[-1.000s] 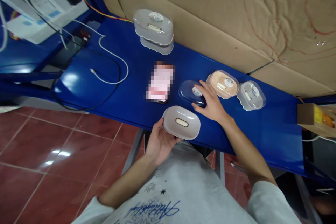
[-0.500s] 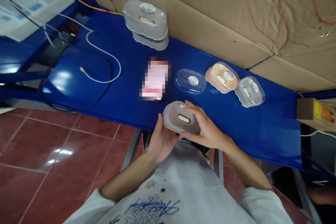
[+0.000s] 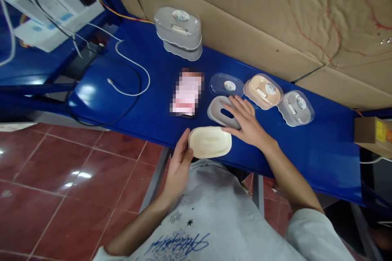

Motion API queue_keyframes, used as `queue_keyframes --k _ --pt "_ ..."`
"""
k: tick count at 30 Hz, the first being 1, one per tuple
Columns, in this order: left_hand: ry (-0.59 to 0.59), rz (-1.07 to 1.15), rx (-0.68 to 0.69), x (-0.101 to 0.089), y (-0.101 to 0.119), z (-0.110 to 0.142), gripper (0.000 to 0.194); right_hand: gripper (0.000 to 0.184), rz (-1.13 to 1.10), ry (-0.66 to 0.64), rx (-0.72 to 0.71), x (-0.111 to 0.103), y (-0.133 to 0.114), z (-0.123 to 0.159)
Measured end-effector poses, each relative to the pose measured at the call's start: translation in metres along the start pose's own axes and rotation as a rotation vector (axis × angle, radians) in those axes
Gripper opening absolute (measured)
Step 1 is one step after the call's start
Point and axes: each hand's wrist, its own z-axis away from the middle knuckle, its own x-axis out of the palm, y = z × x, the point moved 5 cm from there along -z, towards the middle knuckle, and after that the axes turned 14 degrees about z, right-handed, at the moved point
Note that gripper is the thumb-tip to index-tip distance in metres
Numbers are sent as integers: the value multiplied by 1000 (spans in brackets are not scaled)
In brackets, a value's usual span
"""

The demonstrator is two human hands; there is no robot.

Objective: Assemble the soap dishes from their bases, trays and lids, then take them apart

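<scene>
My left hand (image 3: 179, 163) grips the left end of a cream oval tray (image 3: 210, 142) at the blue table's (image 3: 306, 147) front edge. My right hand (image 3: 245, 120) rests with fingers spread on a grey oval insert (image 3: 222, 113) with a slot in its middle, lying on the table just behind the cream tray. Behind that lies a clear oval lid (image 3: 226, 85) with a round sticker.
A peach soap box (image 3: 262, 91) and a grey soap box (image 3: 295, 107) under clear lids sit to the right. A stack of grey boxes (image 3: 179, 32) stands at the back. A blurred phone (image 3: 186, 93), white cable (image 3: 131, 75) and cardboard wall (image 3: 275, 16) are nearby.
The grey insert came off the cream tray and now lies on the table under my right hand. My left hand keeps the cream tray at the table's edge.
</scene>
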Motion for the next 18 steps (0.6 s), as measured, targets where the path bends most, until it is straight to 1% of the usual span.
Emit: queue_keyframes --k 3,5,8,10,12,13,15,18 --pt "-130 -241 182 11 6 -3 49 70 59 53 34 -13 4 7" --pt "-243 -394 261 19 6 -6 51 69 135 114 113 -23 20 12" --pt "-364 -566 355 28 0 -9 54 79 277 170 273 -34 60 15" --pt "-418 -670 447 32 -5 -9 52 91 331 153 341 -35 88 14" --pt "-501 -785 528 37 -12 -6 48 95 341 112 366 -33 110 12" --pt "-549 -837 549 39 -16 -5 45 94 337 97 368 -32 117 11" --pt "-615 -890 543 42 -22 -6 41 90 323 91 367 -31 125 10" --pt "-635 -869 486 42 -23 -11 39 91 290 122 358 -32 124 16"
